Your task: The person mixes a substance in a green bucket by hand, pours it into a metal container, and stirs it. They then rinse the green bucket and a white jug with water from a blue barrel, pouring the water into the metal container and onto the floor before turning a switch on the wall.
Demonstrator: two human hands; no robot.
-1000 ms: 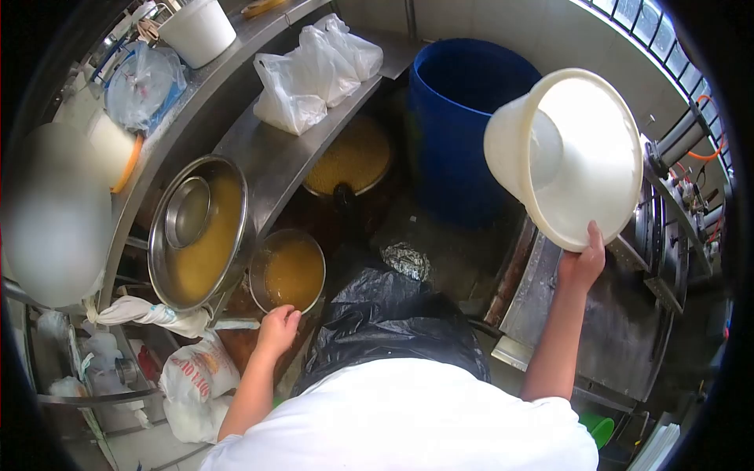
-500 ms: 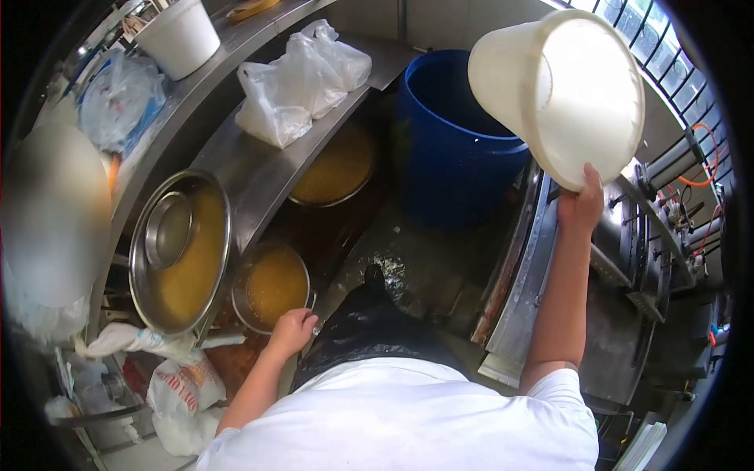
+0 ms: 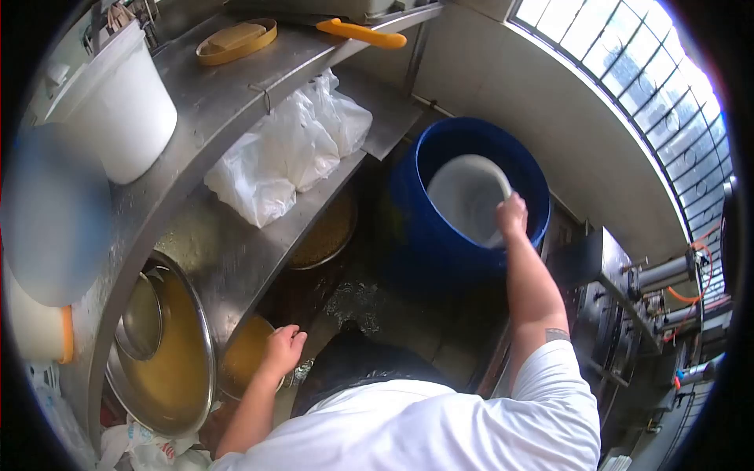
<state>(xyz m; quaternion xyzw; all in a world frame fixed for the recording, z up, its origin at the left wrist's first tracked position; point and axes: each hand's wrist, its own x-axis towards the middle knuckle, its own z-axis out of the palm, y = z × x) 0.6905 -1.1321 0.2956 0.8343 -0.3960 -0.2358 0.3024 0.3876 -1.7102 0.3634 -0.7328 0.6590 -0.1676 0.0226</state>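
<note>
A white plastic bucket [image 3: 463,196] is tilted inside the mouth of a large blue barrel [image 3: 440,251]. My right hand [image 3: 512,216] grips the bucket's rim on its near right side. How much water, if any, stands in the barrel is hidden. My left hand [image 3: 283,351] hangs at my side, holding nothing, its fingers loosely bent and a little apart. Under it, partly covered, is a pot of yellowish contents [image 3: 245,353] on the floor.
A steel basin [image 3: 206,369] with a smaller bowl [image 3: 145,322] sits at left. White plastic bags [image 3: 290,149] lie on the steel shelf. Above are another white bucket [image 3: 133,110] and an orange handle [image 3: 361,34]. Machinery [image 3: 620,290] lines the right side; the floor [image 3: 424,337] looks wet.
My right hand has lowered the white bucket from beside the barrel, where it was raised, into the barrel's mouth. The view has shifted, and my left hand has moved slightly.
</note>
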